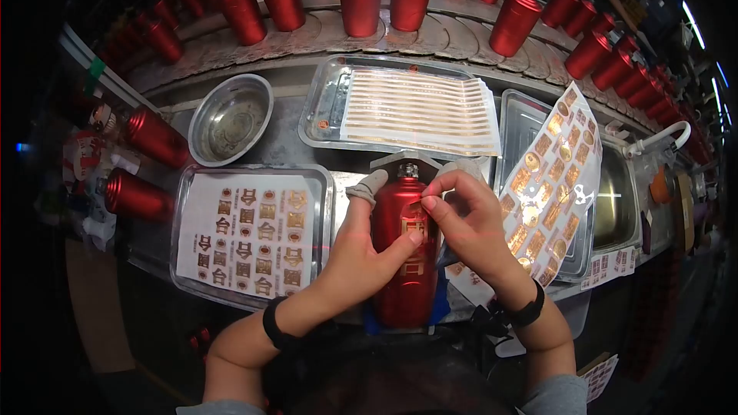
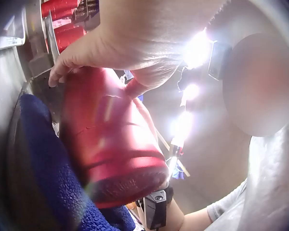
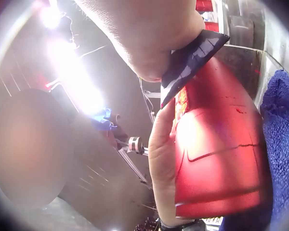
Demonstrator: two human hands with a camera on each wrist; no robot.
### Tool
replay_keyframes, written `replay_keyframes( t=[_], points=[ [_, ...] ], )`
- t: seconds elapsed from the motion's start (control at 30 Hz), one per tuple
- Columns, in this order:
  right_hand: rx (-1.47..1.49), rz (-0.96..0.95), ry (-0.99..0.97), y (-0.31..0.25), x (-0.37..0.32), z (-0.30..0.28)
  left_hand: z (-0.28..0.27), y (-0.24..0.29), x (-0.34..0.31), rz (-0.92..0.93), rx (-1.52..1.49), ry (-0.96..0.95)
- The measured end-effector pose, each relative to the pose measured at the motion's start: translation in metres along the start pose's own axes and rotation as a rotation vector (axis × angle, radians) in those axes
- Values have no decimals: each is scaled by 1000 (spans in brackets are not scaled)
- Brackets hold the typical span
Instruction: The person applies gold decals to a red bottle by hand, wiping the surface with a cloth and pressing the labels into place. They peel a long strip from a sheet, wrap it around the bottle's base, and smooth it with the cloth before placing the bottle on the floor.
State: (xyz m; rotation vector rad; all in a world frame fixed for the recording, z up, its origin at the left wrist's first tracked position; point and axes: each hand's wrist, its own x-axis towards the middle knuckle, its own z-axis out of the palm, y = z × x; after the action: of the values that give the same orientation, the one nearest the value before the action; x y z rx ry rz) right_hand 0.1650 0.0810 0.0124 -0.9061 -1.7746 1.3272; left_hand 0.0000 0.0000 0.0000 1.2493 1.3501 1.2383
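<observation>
A red bottle [image 1: 407, 292] with gold characters stands or leans between the hands, its metal neck away from the body. The left hand [image 1: 357, 261] grips its left side, thumb on a gold character, a pale cover on one finger. In the left wrist view, that hand [image 2: 135, 43] curls over the bottle [image 2: 111, 130]. The right hand [image 1: 477, 227] pinches a small piece at the bottle's upper front. The right wrist view shows a dark flat piece [image 3: 195, 60] between the right hand [image 3: 154, 38] and bottle [image 3: 221, 139]; the pinching fingertips are partly hidden.
Left, a tray [image 1: 329, 207] holds a sheet of gold characters; behind it is a metal bowl [image 1: 231, 119]. A rear tray [image 1: 311, 119] bears striped sheets. A gold sticker sheet [image 1: 550, 184] lies right, near a sink [image 1: 619, 207]. Red bottles [image 1: 360, 0] line the back; blue cloth [image 2: 48, 154] lies beneath.
</observation>
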Motion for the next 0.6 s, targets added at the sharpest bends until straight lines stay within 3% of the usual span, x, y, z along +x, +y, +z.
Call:
replay_keyframes(
  t=[0.27,0.43,0.6],
  points=[
    [147,71,106,7,1,7,-1,1,-2,80,41,21],
    [156,254,115,5,-17,7,1,1,6,-34,-151,63],
    [160,269,125,4,-22,10,-1,-4,6,-86,-201,58]
  ],
)
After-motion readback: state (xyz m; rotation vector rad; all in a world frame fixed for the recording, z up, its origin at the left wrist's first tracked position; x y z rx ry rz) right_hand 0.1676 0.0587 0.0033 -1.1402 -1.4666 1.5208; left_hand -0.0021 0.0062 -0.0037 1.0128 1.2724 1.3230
